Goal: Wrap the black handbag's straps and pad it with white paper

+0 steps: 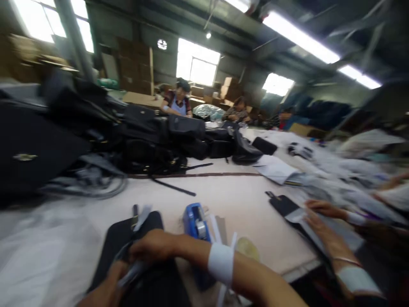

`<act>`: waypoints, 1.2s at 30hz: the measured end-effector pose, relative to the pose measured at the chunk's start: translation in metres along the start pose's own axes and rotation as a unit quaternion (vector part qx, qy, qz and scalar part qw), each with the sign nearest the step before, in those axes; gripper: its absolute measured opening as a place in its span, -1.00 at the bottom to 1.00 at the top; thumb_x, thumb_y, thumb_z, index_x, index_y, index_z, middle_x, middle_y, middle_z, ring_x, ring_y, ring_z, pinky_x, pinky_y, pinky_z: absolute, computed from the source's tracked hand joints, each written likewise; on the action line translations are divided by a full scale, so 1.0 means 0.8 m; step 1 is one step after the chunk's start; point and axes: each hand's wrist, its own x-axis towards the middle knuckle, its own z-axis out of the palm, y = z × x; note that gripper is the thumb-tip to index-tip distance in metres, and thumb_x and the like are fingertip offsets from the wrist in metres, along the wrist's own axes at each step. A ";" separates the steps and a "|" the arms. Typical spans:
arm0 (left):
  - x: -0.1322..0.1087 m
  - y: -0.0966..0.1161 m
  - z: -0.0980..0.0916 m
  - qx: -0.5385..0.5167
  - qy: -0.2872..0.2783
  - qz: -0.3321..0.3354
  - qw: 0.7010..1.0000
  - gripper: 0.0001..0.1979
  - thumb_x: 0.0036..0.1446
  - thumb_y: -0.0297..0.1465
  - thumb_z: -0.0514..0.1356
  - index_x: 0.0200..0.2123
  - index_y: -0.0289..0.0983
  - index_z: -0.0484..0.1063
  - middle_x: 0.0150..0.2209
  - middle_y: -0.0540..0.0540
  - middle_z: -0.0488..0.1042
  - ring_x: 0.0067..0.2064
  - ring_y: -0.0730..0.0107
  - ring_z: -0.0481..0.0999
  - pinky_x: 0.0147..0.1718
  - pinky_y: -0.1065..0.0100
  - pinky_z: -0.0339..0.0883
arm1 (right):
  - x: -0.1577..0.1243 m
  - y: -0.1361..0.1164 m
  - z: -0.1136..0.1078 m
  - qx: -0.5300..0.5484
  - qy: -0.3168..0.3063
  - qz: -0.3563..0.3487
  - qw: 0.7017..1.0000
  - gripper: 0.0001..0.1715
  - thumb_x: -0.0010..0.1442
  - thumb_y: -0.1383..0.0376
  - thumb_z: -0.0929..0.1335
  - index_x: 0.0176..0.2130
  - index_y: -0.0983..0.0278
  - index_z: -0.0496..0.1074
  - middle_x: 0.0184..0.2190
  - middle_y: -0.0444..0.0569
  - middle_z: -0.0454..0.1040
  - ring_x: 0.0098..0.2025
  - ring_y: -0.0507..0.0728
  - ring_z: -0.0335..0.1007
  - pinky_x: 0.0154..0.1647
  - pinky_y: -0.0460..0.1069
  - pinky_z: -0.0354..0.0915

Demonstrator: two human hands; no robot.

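A black bag (111,241) with rounded corners lies flat in front of me, a small strap and gold-coloured metal piece at its far end. A pale strip (142,217) sticks up beside that metal piece. Over the bag, my left hand (111,279) closes on a grey strip (132,273), blurred by motion. My right hand (155,246), with a white band on its wrist, curls its fingers at the same strip; its fingertips are partly hidden. Just right of that hand stands a blue tape dispenser (193,219), partly covered by my forearm.
Black bags (143,128) are heaped along the table's far left side. At right, a co-worker's hands (322,217) press a grey sheet on another black piece (284,207). White wrapping (35,251) lies at left. Other people sit across the table (223,187).
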 end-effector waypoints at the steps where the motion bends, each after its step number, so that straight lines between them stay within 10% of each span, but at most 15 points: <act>1: -0.025 -0.030 -0.011 0.010 0.006 -0.041 0.999 -0.68 0.22 -0.27 0.20 0.02 -0.21 0.37 -0.07 -0.12 0.51 -0.10 0.20 0.55 -0.15 0.20 0.43 | -0.007 -0.004 0.000 -0.025 0.030 0.017 0.999 -0.80 0.19 0.33 0.36 -0.13 0.21 0.42 -0.23 -0.18 0.57 -0.24 0.04 0.49 -0.36 -0.17 0.20; 4: -0.093 -0.078 -0.031 0.034 0.018 -0.130 0.991 -0.70 0.17 -0.32 0.21 -0.01 -0.12 0.33 -0.20 -0.08 0.57 -0.13 0.14 0.59 -0.21 0.32 0.37 | -0.015 -0.001 0.007 -0.031 0.068 -0.019 0.997 -0.81 0.16 0.41 0.33 -0.17 0.29 0.42 -0.27 -0.05 0.57 -0.25 0.13 0.50 -0.35 -0.09 0.18; 8: -0.128 -0.073 -0.021 0.035 0.019 -0.146 0.989 -0.75 0.18 -0.37 0.15 -0.05 -0.13 0.27 -0.25 -0.08 0.58 -0.18 0.16 0.60 -0.26 0.36 0.32 | -0.017 -0.008 0.011 -0.070 0.074 -0.035 0.994 -0.82 0.16 0.37 0.33 -0.17 0.25 0.40 -0.25 -0.06 0.54 -0.24 0.14 0.49 -0.35 -0.07 0.17; 24: -0.125 -0.069 -0.011 -0.032 0.051 -0.066 0.996 -0.82 0.20 -0.55 -0.01 -0.16 -0.21 0.20 -0.28 -0.11 0.56 -0.22 0.20 0.57 -0.32 0.34 0.19 | -0.013 -0.021 0.003 -0.122 0.069 -0.017 0.990 -0.78 0.20 0.38 0.28 -0.13 0.33 0.41 -0.18 0.07 0.51 -0.18 0.19 0.48 -0.23 0.00 0.33; 30: -0.117 -0.075 -0.009 -0.130 0.084 -0.089 0.984 -0.67 0.15 -0.56 0.04 0.00 -0.29 0.15 -0.17 -0.25 0.54 -0.14 0.12 0.55 -0.27 0.29 0.26 | -0.018 -0.048 0.001 0.032 0.072 -0.021 0.997 -0.04 0.09 0.31 0.40 0.34 0.36 -0.07 0.16 0.23 0.34 0.14 0.28 0.33 0.09 0.07 0.26; 36: -0.135 -0.097 -0.013 -0.345 0.058 -0.123 0.929 -0.69 0.13 -0.38 0.08 -0.06 -0.30 0.14 -0.44 0.00 0.48 -0.58 0.43 0.45 -0.60 0.43 0.22 | 0.003 -0.056 0.020 -0.009 0.104 -0.061 0.993 -0.37 0.22 0.38 0.28 0.26 0.36 0.14 -0.03 0.17 0.48 -0.05 0.23 0.40 -0.01 0.06 0.27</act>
